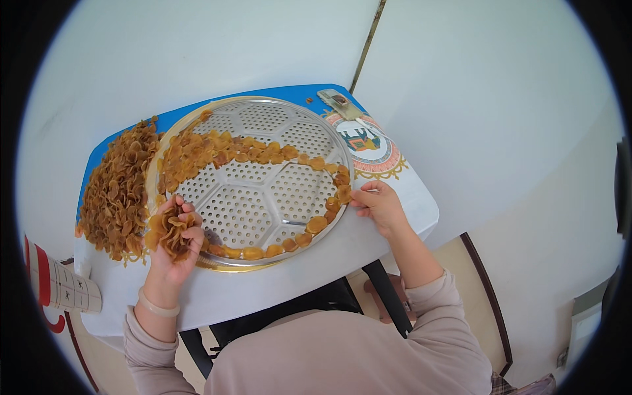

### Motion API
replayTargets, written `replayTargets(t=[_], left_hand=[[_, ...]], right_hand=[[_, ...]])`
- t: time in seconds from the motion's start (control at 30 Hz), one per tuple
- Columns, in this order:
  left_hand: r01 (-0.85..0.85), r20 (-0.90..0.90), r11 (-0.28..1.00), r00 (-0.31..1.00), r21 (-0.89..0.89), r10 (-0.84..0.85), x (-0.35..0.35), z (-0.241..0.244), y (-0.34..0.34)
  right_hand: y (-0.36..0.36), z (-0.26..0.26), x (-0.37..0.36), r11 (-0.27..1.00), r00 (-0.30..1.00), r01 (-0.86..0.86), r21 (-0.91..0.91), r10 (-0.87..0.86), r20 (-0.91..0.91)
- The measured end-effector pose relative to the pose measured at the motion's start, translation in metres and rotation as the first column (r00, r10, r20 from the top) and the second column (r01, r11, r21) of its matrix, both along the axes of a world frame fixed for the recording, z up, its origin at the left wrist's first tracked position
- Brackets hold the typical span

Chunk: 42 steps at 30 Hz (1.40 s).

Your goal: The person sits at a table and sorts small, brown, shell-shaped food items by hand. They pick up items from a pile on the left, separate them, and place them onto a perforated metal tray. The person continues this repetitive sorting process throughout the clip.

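Observation:
A round perforated metal tray (237, 207) lies on the table, with a gold-coloured rim (232, 269) showing beneath it. Thin amber dried slices (266, 153) form a curved band across its middle, and a single row follows its near and right edge. My left hand (185, 237) cups a bunch of the same slices (173, 229) over the tray's near left edge. At the right rim, my right hand (377, 205) pinches a slice (344, 193) between thumb and fingertips. Left of the tray rises a large heap of browner slices (116, 192).
The table (306, 276) has a blue and white patterned cover. A pale flat device with a cable (340, 103) sits at the far right corner. A checked cup-like container with a red band (69, 286) stands left. White walls (197, 49) rise behind and to the right.

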<state>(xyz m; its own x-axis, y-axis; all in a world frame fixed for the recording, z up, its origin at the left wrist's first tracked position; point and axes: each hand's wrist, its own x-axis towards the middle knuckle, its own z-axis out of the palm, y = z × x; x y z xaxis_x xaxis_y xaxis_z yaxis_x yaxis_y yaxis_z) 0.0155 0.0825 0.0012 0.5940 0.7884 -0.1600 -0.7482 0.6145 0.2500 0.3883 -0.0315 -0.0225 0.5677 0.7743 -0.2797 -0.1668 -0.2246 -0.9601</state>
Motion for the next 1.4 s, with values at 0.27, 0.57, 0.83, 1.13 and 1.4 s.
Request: replayTargets(t=[0.27,0.57,0.83,1.13,1.4], left_hand=[[0.014,0.036,1.0,0.999,0.023,-0.015,-0.001,-0.003,0.0],[0.012,0.027,1.0,1.0,0.025,-0.012,-0.001,-0.004,0.002],[0.01,0.028,0.999,1.0,0.047,-0.011,-0.001,-0.004,0.001],[0.015,0.027,0.999,1.0,0.036,-0.016,-0.003,-0.004,0.002],[0.02,-0.013,0.999,1.0,0.031,-0.019,0.002,0.001,0.0]], right_hand=[[0.0,0.0,0.001,0.999,0.999,-0.027,-0.029,0.027,0.024],[0.004,-0.002,0.0,0.999,0.999,-0.037,-0.012,0.038,0.029],[0.005,-0.002,0.002,0.998,0.997,-0.054,-0.029,0.055,0.058],[0.006,0.0,0.003,0.996,0.994,-0.064,-0.061,0.069,0.086],[0.003,0.01,-0.002,0.996,0.962,-0.069,-0.052,0.08,0.26]])
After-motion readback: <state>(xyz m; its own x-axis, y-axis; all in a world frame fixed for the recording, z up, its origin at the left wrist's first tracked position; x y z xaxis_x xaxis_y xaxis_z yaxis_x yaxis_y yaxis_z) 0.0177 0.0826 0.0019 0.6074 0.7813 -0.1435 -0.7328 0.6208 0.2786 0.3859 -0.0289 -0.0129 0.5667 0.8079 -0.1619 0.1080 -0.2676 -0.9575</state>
